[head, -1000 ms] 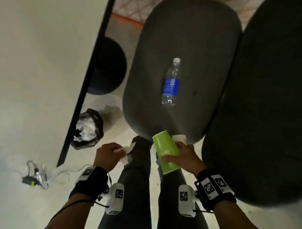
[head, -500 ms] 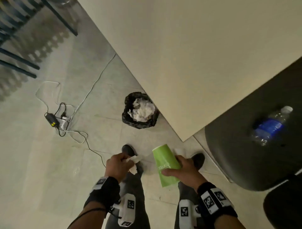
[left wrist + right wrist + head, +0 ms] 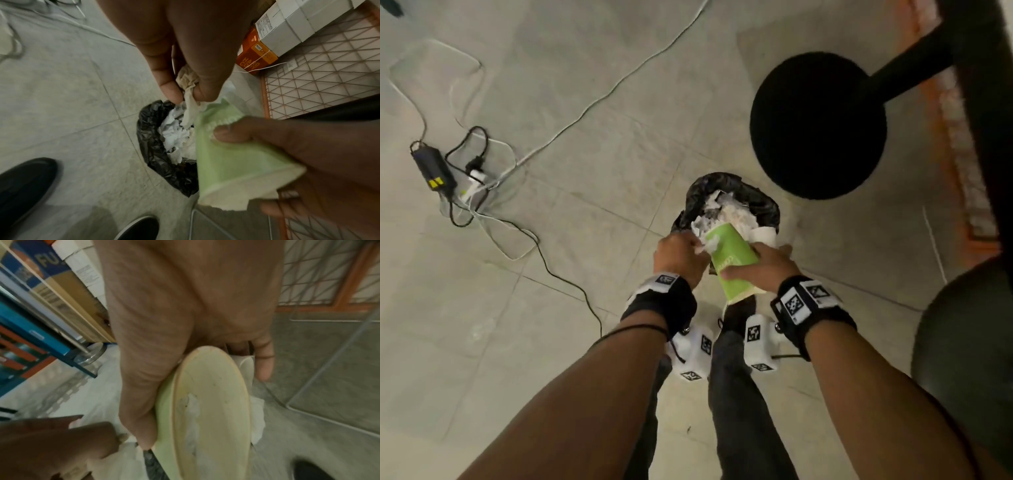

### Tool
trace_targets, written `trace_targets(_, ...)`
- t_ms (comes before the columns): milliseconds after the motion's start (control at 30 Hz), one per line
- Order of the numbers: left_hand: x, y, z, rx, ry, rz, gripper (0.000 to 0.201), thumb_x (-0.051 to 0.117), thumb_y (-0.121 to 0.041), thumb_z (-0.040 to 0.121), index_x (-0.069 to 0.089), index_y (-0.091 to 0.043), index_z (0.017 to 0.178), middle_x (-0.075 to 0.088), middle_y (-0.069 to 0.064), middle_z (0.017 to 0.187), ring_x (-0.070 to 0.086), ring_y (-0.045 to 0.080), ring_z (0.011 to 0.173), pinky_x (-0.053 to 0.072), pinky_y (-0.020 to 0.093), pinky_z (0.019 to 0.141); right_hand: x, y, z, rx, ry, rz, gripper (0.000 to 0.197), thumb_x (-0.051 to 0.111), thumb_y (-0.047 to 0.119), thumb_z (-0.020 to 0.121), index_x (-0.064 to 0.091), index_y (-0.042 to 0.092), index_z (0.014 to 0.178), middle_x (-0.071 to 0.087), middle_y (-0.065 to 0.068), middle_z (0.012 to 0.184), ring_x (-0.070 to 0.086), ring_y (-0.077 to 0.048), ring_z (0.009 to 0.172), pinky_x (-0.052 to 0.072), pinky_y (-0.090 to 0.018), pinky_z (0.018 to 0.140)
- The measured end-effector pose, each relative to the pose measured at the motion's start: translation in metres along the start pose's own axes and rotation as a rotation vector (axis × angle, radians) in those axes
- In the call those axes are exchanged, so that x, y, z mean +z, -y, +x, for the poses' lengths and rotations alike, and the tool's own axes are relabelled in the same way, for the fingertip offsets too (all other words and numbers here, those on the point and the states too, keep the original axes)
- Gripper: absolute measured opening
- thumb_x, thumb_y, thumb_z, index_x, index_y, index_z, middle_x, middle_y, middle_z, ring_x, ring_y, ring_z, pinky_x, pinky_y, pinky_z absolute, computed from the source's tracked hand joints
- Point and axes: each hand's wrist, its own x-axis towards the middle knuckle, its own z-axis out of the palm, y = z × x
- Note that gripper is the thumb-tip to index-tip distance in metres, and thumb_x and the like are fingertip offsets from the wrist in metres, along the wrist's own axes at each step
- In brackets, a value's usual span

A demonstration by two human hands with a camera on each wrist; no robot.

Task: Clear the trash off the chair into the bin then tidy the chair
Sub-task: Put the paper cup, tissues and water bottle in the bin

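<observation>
A small bin (image 3: 763, 202) lined with a black bag (image 3: 152, 146) stands on the floor, full of crumpled white paper (image 3: 176, 138). My left hand (image 3: 681, 253) hovers over its near rim and pinches a crumpled tissue (image 3: 188, 84) between thumb and fingers. My right hand (image 3: 760, 270) grips a green paper cup (image 3: 732, 263), tipped with its mouth toward the bin; a white cup (image 3: 763, 234) shows behind it. The cup's pale base (image 3: 211, 410) faces the right wrist camera. A dark chair seat (image 3: 969, 359) shows at the right edge.
A round black table base (image 3: 818, 123) and its post stand just beyond the bin. Cables and a power adapter (image 3: 434, 168) lie on the tiled floor at the left. Boxes (image 3: 273, 37) and an orange-framed grille sit behind the bin. My shoes (image 3: 26, 183) are close to it.
I have turned away from the chair and moved up to the bin. Both hands now hang over its rim, still holding the tissue and the cup; the bottle is out of view.
</observation>
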Motion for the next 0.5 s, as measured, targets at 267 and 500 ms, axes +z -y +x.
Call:
trace_targets(267, 0.099, 0.007, 0.124, 0.035, 0.044, 0.12, 0.037, 0.055, -0.023, 0.091, 0.053, -0.006, 0.123, 0.052, 0.017, 0.124, 0.056, 0.043, 0.112, 0.046, 0.046, 0.088, 0.006, 0.014, 0.15, -0.011, -0.053, -0.202, 0.079, 0.074, 0.056, 0.069, 0.046, 0.028, 0.137, 0.029, -0.021, 0.143, 0.047, -0.037, 0.12, 0.039, -0.033, 0.089)
trace_targets(500, 0.124, 0.028, 0.166, 0.085, 0.217, 0.246, 0.041, 0.049, -0.018, 0.094, 0.047, -0.005, 0.132, 0.056, 0.02, 0.131, 0.056, 0.04, 0.117, 0.046, 0.042, 0.094, 0.039, 0.02, 0.203, -0.053, -0.126, -0.301, 0.063, 0.059, 0.05, 0.087, 0.039, 0.024, 0.141, 0.028, -0.021, 0.142, 0.049, -0.042, 0.116, 0.041, -0.041, 0.094)
